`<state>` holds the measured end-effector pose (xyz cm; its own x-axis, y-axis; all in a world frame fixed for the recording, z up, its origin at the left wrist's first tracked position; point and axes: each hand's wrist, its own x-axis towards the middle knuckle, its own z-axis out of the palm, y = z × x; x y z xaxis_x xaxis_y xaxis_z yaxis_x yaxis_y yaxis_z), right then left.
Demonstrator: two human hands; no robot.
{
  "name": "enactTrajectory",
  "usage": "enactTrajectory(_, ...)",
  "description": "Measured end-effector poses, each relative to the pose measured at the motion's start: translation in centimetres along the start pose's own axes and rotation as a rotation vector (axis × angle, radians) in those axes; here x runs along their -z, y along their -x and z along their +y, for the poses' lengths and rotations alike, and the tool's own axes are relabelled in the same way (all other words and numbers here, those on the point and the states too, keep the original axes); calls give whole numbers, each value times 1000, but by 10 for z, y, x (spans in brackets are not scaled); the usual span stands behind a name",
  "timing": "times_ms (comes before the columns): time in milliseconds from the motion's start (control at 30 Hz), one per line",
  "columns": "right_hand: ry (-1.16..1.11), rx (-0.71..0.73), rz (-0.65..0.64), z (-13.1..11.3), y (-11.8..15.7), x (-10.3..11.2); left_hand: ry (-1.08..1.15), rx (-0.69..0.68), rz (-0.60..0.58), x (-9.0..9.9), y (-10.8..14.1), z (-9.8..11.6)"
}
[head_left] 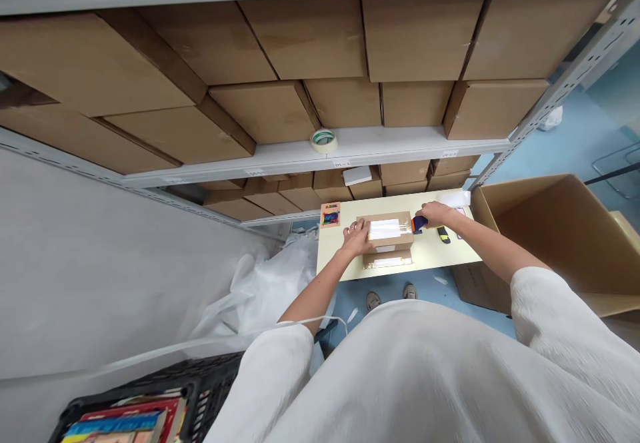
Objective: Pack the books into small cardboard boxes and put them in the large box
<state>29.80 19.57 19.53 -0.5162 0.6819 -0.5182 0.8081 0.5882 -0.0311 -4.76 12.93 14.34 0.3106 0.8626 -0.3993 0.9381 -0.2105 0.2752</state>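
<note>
- Fingers of the right hand are curled around what seems a dark blue tape dispenser, its orange edge at the right end of a brown cardboard carton; the place of the thumb I cannot tell.
- Left hand has fingers spread and rests upon the carton's opposite end.
- Between both hands, the carton lies flat on the pale yellow tabletop, with a white label and shiny clear tape on it.
- I judge this carton stiff and rather light; its taped parts may be slippery, so the bare cardboard near both ends should give the surest hold, without pressing the middle.
- Just right of the right hand's dispenser lies a black-and-yellow utility knife.
- Beyond the left hand, to its left, is a colourful printed card.
- Farther from the right hand, to its right, stands a large open-topped cardboard box.
- Ahead of both hands, a tape roll sits on the metal shelf.
</note>
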Motion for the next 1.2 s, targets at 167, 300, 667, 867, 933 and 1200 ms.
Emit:
enactTrajectory(167,38,-22,-25,-15,-13,-6,-11,0,1,1,0,3)
enactTrajectory(300,2,-50,-99,-31,-17,-32,-5,21,-9,2,1,3)
enactTrajectory(667,-730,-472,119,12,20,-124,59,34,-5,-6,0,-4)
enactTrajectory(867,-803,-571,220,-23,10,-143,62,40,-13,-6,1,-4)
enactTrajectory(933,-747,-607,248,-35,2,-144,66,34,-14,-5,2,-4)
enactTrajectory(1200,-494,-596,159,-71,-24,-147,74,44,-17,-10,3,-5)
